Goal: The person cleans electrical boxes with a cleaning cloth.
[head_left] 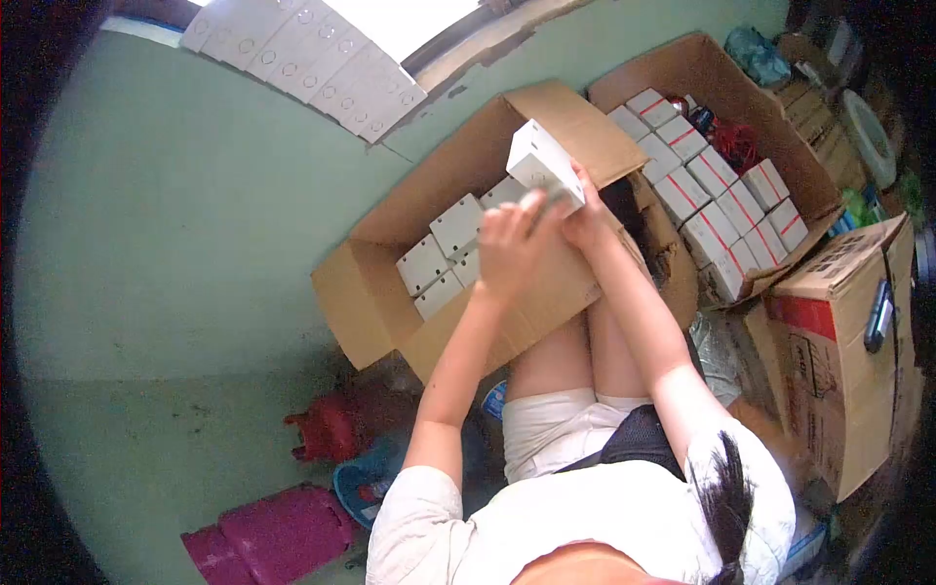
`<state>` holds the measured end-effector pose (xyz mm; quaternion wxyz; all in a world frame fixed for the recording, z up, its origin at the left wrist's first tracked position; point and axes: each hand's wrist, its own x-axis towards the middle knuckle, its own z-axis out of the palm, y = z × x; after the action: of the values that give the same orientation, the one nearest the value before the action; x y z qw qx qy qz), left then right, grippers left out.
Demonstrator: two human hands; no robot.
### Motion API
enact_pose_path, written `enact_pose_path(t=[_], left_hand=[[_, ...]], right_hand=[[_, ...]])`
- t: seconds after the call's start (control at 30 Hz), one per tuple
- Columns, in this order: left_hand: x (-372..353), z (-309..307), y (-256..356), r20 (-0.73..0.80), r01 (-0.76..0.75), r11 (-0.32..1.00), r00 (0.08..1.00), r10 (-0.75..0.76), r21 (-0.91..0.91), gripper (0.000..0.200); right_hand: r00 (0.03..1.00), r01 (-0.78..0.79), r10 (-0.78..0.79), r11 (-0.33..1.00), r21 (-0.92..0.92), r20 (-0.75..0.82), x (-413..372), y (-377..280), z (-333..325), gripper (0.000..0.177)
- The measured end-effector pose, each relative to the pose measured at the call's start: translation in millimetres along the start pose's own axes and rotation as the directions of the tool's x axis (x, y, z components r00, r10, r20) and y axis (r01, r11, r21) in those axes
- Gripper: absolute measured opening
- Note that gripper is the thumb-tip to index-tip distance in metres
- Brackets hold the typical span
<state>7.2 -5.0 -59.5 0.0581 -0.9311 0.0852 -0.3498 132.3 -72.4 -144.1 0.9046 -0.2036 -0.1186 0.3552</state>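
Observation:
A small white box [539,166] is held up over the near right part of an open cardboard carton [380,302]. My right hand [582,216] is closed around the box's lower right side. Close against the box's lower left face is my left hand [509,242], its fingers curled and smeared by motion; I cannot tell whether they grip anything. Below and to the left, several white boxes [456,226] with small dark dots stand in rows inside the carton, partly hidden by my left hand and the carton's near flap.
A second carton [809,180] to the right holds white boxes with red stripes [714,171] and red wire [736,144]. A closed carton [838,380] carries a phone-like object [879,317]. Flat white pieces [302,63] line the window ledge. Gas cylinders [278,536] stand lower left.

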Motion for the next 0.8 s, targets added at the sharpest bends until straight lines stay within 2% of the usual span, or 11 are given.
enact_pose_path(t=[0.03,0.1,0.13,0.23,0.33,0.47,0.57,0.63,0.7,0.77,0.8], left_hand=[[9.7,-5.2,-8.0,-0.031,0.129,0.990,0.991,-0.127,0.053,0.038],[13.0,-9.5,-11.0,-0.066,0.261,0.959,0.965,-0.255,0.110,0.039],[13.3,-9.4,-9.2,-0.083,0.317,0.944,0.947,-0.310,0.096,0.040],[-4.3,11.9,2.1,-0.127,0.282,0.956,0.954,-0.270,0.080,0.042],[-17.5,11.5,15.3,0.011,-0.024,1.000,1.000,0.024,-0.009,0.045],[7.3,-9.0,1.2,-0.073,0.332,0.943,0.941,-0.331,0.004,0.048],[12.8,-7.8,4.0,-0.138,0.399,0.917,0.908,-0.395,0.005,0.048],[-8.6,8.3,10.6,-0.070,0.323,0.946,0.944,-0.322,-0.001,0.048],[-17.3,13.3,18.1,0.002,0.004,1.000,1.000,-0.004,-0.015,0.046],[-13.2,7.9,6.9,0.027,0.009,0.999,1.000,-0.008,-0.036,0.045],[-5.0,3.0,-0.9,-0.029,0.104,0.994,0.994,-0.103,0.028,0.046]], right_hand=[[1.000,-0.007,0.007,1.000,0.004,-0.006,6.7,3.3,-16.5,0.057],[0.878,-0.405,0.201,0.797,0.448,0.435,14.6,4.8,-40.5,0.057],[0.960,-0.256,0.272,0.951,0.173,-0.072,0.7,-12.2,9.4,0.056],[0.986,-0.165,0.162,0.981,0.106,0.029,2.3,-4.2,-3.9,0.055],[0.986,-0.162,0.163,0.984,0.074,-0.014,8.1,-1.5,-9.5,0.054],[0.993,-0.027,0.015,0.995,0.100,0.119,1.4,6.0,-16.0,0.055],[0.970,-0.239,0.244,0.950,0.202,-0.002,-8.1,-19.0,18.5,0.045],[0.985,-0.172,0.174,0.975,0.139,-0.003,-14.8,-18.3,23.4,0.046],[0.994,-0.106,0.106,0.992,0.070,-0.003,-11.0,-18.8,20.2,0.047],[0.972,-0.222,0.230,0.966,0.129,-0.046,-3.5,-14.5,11.5,0.051],[0.983,-0.179,0.168,0.969,0.168,0.075,-2.0,-14.5,13.8,0.052]])
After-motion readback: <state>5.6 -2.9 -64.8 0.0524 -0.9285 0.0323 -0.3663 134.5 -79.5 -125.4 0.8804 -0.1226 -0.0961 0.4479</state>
